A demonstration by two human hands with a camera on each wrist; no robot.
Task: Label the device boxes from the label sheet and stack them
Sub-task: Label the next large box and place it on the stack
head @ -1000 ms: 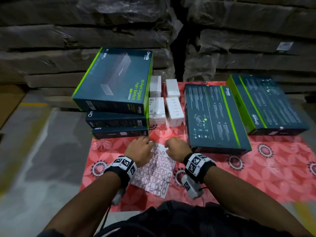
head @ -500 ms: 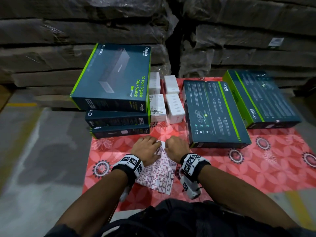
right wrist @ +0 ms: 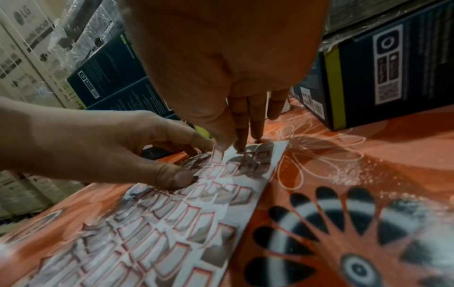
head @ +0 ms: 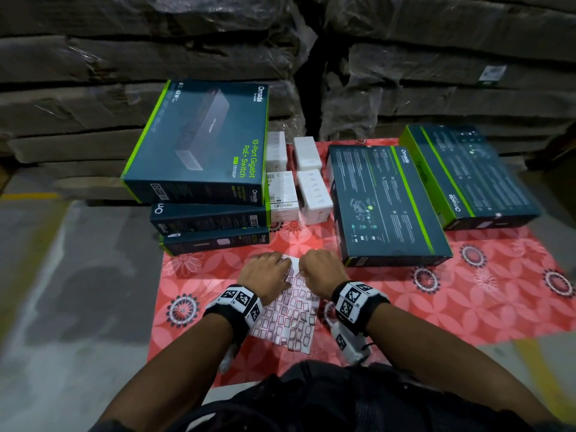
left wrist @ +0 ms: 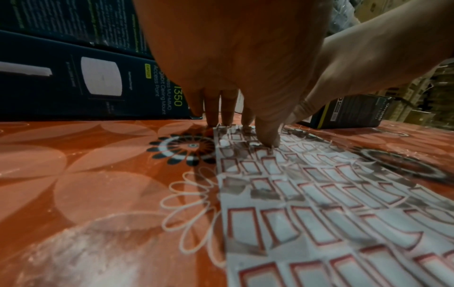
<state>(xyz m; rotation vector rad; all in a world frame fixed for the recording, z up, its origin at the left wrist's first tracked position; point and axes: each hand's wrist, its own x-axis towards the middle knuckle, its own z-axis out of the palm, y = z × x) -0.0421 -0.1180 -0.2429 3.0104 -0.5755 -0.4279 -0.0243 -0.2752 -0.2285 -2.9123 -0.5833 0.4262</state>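
Note:
A white label sheet with red-bordered labels lies on the red floral cloth. My left hand presses its far end flat with fingertips and thumb. My right hand pinches one label between thumb and forefinger, and its edge is lifted off the sheet. Three dark device boxes are stacked at the left, the top one a switch box. Two more dark boxes lie flat on the right.
Several small white boxes stand between the stack and the flat boxes. Wrapped cartons form a wall behind the cloth. Grey floor with yellow lines lies to the left.
Both hands stay at the far end of the sheet and have drawn a little closer together. The boxes have not moved.

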